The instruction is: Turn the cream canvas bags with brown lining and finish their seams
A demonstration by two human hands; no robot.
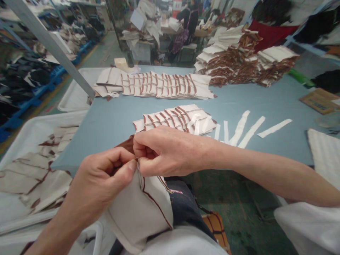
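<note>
Near the table's front edge, my left hand (pixel 103 180) and my right hand (pixel 170 150) meet, each pinching the top of a cream fabric piece (pixel 143 209) with brown seam lines. The piece hangs down over my lap, and a brown part of cloth (pixel 129 144) shows behind the fingers. Thumb and fingertips of both hands press together at the seam; what exactly lies between them is partly hidden. Just beyond my right hand lies a fanned row of cream pieces with brown edges (pixel 172 118). White strips (pixel 240 125) are spread to its right.
A longer overlapped row of cream pieces (pixel 164 85) lies farther back on the blue table (pixel 111 117). Tall stacks of cream and brown cloth (pixel 233 56) stand at back right. White bins (pixel 18 141) with fabric sit at left, beside a metal post (pixel 58 49). A person (pixel 188 17) sits beyond.
</note>
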